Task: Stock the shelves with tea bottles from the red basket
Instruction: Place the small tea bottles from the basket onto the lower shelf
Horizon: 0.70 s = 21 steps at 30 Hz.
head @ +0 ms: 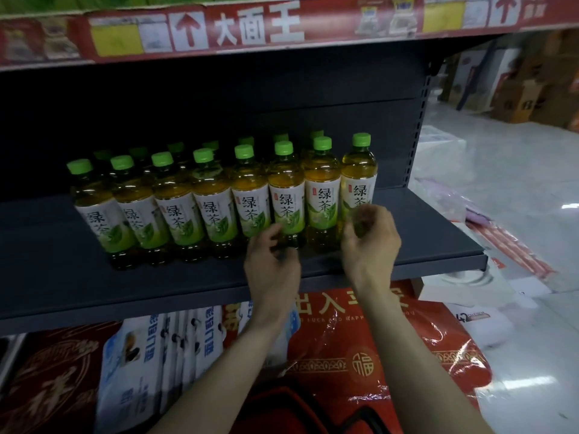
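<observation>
Green tea bottles with green caps stand in two rows on the dark shelf, labels facing me. My right hand curls round the lower part of the rightmost front bottle, which stands upright near the shelf's right end. My left hand hovers just in front of the base of the sixth front bottle, fingers loosely curled and holding nothing. The red basket shows between my forearms at the bottom edge; its contents are hidden.
A red price strip runs along the shelf above. Below the shelf hang blue-and-white packets and red plastic-wrapped goods. To the right are a white tiled floor and cardboard boxes. Bare shelf surface lies left of and in front of the bottles.
</observation>
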Available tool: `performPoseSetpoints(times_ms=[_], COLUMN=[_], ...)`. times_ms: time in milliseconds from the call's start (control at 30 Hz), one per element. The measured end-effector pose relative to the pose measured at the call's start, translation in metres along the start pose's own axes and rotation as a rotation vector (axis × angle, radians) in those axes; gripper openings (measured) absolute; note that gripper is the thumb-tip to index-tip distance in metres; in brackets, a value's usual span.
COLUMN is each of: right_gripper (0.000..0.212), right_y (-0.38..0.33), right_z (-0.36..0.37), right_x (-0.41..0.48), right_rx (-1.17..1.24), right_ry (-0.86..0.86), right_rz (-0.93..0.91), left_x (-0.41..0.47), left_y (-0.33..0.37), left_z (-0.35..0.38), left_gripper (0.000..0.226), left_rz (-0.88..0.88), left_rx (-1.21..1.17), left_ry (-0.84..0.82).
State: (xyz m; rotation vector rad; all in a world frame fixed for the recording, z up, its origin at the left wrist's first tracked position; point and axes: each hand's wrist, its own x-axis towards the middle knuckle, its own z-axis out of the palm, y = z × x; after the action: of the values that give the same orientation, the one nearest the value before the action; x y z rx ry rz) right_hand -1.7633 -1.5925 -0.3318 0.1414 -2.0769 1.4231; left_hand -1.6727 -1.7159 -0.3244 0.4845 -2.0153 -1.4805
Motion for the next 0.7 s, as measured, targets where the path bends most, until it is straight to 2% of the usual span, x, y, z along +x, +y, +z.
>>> performPoseSetpoints(times_ms=[133, 267, 367, 700], right_gripper=[0.020, 0.027, 0.028, 0.041], right_y=[-0.017, -0.028, -0.031, -0.034], right_z=[0.019, 0.036, 0.041, 0.062], right_x=[-0.032, -0.053, -0.060, -0.065], right_rx=[0.010, -0.050, -0.104, -0.147], right_ry=[-0.147, -0.245, -0.258, -0.188], right_rz=[-0.074, -0.062, -0.055, -0.043], left_x=[0.010, 0.014, 0.017, 0.019], left_y=[-0.011, -0.019, -0.021, -0.031], left_z=[-0.025, -0.033, -0.034, -0.034], left_gripper=[0.057, 0.059, 0.059, 0.085], left_rz=[-0.019, -0.010, -0.002, 0.007], left_rx=[-0.016, 0.026, 0.083, 0.108], left_ry=[0.112, 0.057, 0.004, -0.077])
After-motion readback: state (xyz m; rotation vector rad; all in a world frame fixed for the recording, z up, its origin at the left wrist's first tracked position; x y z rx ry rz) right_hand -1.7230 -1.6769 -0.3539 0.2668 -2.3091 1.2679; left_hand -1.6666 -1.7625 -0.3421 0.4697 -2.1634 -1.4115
